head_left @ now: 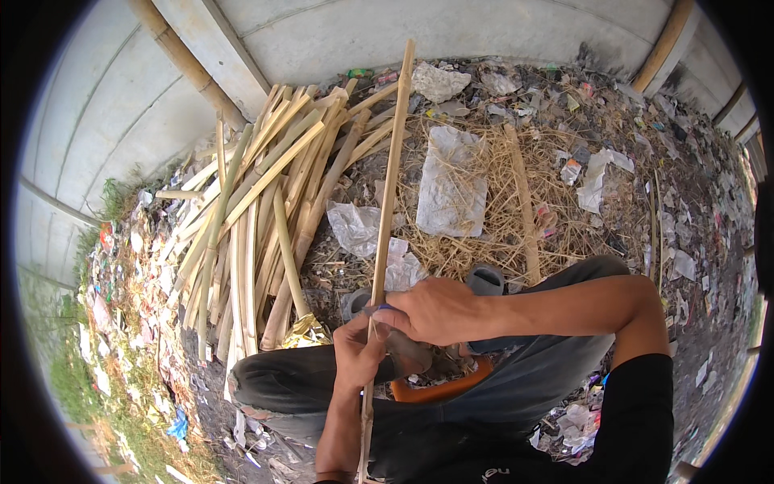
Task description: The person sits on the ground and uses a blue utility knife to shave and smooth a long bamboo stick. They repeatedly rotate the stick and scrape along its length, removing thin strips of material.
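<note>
A long bamboo strip (pixel 393 173) stands out ahead of me, running from my lap up toward the wall. My left hand (pixel 359 352) is closed around its lower part. Against the strip, just above those fingers, my right hand (pixel 435 310) is closed on what looks like a knife (pixel 376 308). Only a small dark bluish part of it shows; my fingers hide the rest. Below my hands the lower end of the strip (pixel 367 431) passes over my lap, close to my left forearm.
A heap of split bamboo strips (pixel 266 185) lies at the left. Ahead are straw shavings (pixel 459 258), a flattened white sack (pixel 453 181) and a loose bamboo piece (pixel 522 206). An orange plastic object (pixel 443 390) sits between my legs. Litter covers the ground before a concrete wall (pixel 451 28).
</note>
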The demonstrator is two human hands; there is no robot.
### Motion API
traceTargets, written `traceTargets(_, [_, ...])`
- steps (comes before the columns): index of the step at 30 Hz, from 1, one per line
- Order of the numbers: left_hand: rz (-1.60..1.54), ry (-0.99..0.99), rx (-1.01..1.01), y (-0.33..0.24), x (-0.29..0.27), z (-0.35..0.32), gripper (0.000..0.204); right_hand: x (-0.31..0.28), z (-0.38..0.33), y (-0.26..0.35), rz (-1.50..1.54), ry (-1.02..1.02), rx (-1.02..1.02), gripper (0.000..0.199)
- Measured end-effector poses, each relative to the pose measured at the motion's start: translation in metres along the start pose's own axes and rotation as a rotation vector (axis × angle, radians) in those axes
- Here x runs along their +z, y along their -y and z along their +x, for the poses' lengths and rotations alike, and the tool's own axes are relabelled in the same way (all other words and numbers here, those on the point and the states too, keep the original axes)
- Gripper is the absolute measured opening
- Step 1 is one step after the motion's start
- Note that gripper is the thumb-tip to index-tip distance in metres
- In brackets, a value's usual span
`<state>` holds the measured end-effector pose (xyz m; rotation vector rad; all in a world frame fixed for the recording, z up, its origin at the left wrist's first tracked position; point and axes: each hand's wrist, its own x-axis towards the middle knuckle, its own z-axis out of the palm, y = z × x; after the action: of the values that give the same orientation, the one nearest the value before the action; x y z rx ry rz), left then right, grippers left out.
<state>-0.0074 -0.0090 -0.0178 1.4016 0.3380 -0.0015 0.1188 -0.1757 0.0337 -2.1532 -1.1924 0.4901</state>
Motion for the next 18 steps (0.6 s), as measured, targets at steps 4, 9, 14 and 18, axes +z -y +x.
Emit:
traceTargets(4, [-0.035, 0.017, -0.012, -0.001, -0.003, -0.005, 0.043, -0.035, 0.026, -0.023, -0.013, -0.205, 0.048, 0.047])
traceTargets(9, [-0.007, 0.008, -0.042, -0.004, 0.0, -0.003, 0.045, -0.015, 0.012, -0.015, 0.001, -0.197, 0.011, 0.05])
traceTargets(14, [-0.021, 0.001, -0.03, 0.001, -0.002, -0.006, 0.044, -0.047, 0.032, -0.031, -0.008, -0.235, 0.107, 0.049])
traceTargets(18, [-0.017, 0.001, -0.021, -0.008, 0.001, -0.002, 0.044, -0.007, 0.007, -0.005, 0.002, -0.172, 0.008, 0.051])
